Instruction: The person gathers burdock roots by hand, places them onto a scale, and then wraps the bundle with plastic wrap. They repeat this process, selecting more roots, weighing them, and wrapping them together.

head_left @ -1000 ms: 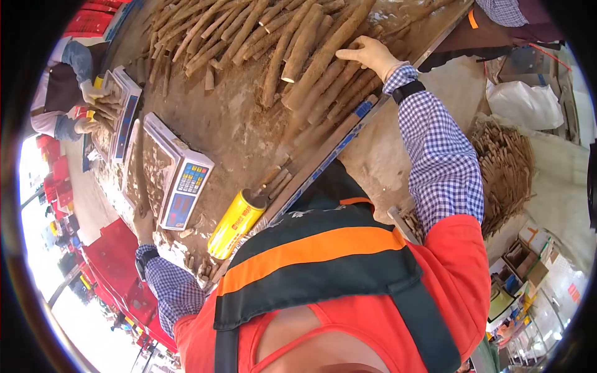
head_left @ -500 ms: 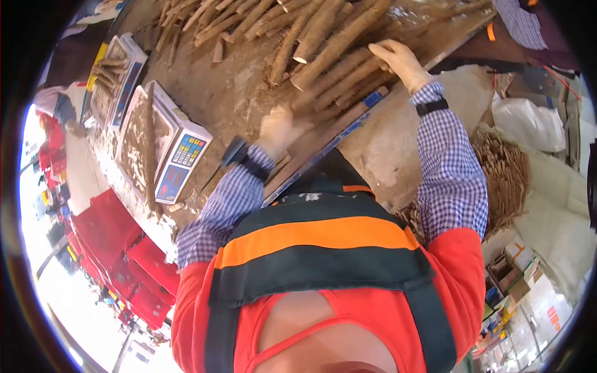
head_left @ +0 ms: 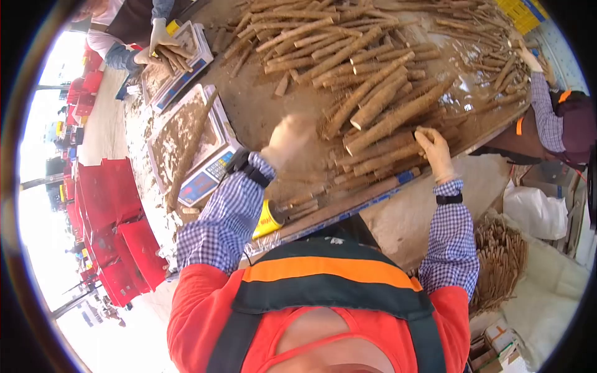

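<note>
Long brown yam-like roots lie heaped on the soiled table. At the near edge of the heap, my right hand has its fingers curled at the ends of several roots, gripping at least one brown root. My left hand is over the bare tabletop, left of these roots, smeared by motion; its fingers cannot be made out. Left of it stands a digital scale with one long root lying across its dirt-covered pan.
Behind it, a co-worker's gloved hands hold short roots over a second scale. Another person's hand reaches into roots at right. A yellow-labelled roll lies by the near edge. Red crates stand left, bundled roots below right.
The view has shifted, showing more of the heap and both co-workers. My left hand still moves fast beside the roots. My right hand stays by the root ends, its fingers now more curled.
</note>
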{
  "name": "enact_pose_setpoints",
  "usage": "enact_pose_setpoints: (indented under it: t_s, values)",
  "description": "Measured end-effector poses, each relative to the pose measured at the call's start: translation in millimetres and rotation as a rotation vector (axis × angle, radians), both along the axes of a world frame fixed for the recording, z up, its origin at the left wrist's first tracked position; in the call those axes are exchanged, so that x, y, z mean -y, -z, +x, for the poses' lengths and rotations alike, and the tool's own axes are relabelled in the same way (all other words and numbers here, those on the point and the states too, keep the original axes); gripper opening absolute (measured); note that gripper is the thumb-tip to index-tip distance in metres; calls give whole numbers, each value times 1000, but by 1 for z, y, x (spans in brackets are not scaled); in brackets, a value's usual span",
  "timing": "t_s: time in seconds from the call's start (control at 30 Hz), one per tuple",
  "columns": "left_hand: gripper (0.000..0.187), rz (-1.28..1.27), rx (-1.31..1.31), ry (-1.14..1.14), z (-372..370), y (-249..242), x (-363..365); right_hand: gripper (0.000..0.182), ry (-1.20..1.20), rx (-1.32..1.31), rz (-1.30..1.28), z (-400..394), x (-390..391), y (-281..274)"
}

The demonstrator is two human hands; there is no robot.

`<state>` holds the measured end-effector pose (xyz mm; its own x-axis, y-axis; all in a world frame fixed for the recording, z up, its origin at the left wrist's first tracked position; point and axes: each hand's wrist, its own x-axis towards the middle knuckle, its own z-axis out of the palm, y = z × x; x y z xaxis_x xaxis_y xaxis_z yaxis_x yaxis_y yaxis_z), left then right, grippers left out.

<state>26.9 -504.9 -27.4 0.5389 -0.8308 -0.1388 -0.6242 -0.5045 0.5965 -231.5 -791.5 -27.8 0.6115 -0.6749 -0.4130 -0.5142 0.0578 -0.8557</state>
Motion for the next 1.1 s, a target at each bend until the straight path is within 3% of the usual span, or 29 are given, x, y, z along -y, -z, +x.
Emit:
enact_pose_setpoints:
  t_s: [0.1, 0.23, 0.3, 0.4, 0.5, 0.53, 0.57, 0.6, 0.7, 0.77, 0.83, 0.9, 0.93, 1.0, 1.03, 1.1]
  values:
    - [50, -327, 369, -174, 71, 17, 87, 35, 37, 62, -22, -1, 0, 14]
    - [82, 216, 556, -163, 135, 6, 180, 36, 56, 5, 14, -7, -6, 9]
    - [91, 293, 496, -149, 150, -1, 200, 36, 71, 15, 14, -10, -11, 1]
    - [96, 418, 15, 71, 165, -15, 187, 37, 96, 23, 30, -14, -15, 1]
    - [102, 474, -106, 146, 162, 5, 175, 36, 122, 38, 9, -3, -18, -3]
    - [104, 391, -168, 127, 162, 11, 167, 35, 101, 4, 7, 0, -14, -2]
    - [96, 260, -195, 168, 173, 39, 164, 35, 86, -33, 6, 0, -11, 0]
    - [89, 313, -64, 142, 161, 16, 158, 36, 54, -25, -11, -1, -10, 2]
    - [62, 336, 142, 87, 130, -47, 114, 38, 18, -32, -52, -4, -11, -7]
    - [61, 313, 202, 136, 132, -52, 66, 40, -13, -82, -32, -8, -6, -4]
    - [59, 259, 217, 61, 116, -89, -6, 39, -43, -46, -309, -18, -3, 13]
    - [58, 55, 687, 590, 131, -100, -110, 40, -109, -141, -681, -23, -5, 11]
    - [58, 96, 677, 559, 126, -115, -148, 41, -105, -134, -758, -29, 0, 17]
    - [60, 260, 154, -249, 113, -148, -212, 43, -48, -154, -787, -27, -6, 13]
    - [64, 50, 212, -117, 135, -118, -261, 44, -4, -192, -733, -21, -12, 2]
    - [67, 191, 50, -367, 145, -126, -310, 44, 2, -178, -748, -1, -40, -22]
